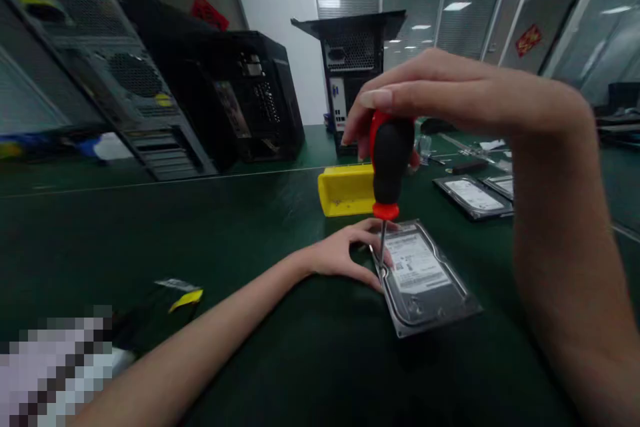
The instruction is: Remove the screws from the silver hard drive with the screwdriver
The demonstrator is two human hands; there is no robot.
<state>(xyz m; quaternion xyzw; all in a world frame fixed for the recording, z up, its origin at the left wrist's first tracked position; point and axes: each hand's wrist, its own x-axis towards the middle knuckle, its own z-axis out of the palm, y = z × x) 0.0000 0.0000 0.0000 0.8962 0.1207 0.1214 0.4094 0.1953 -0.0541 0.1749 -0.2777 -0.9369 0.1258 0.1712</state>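
My right hand (395, 97) is wrapped from above round the handle of a red and black screwdriver (393, 157), held nearly upright. Its thin shaft comes down onto the left edge of a hard drive (417, 267), where a round screw spot shows at the tip. The drive lies on the green table with its white label facing up. My left hand (353, 250) grips the drive's left side, thumb at the near edge and fingers reaching over the top. Just behind stands a yellow bin (347, 193) with a few small bits, likely screws, inside.
More hard drives (473, 197) lie to the right, near a dark-handled tool (467, 167) and plastic scraps. Black computer cases (250, 100) stand at the back left, another case (353, 53) behind the bin. A yellow tag (186, 300) lies at the left.
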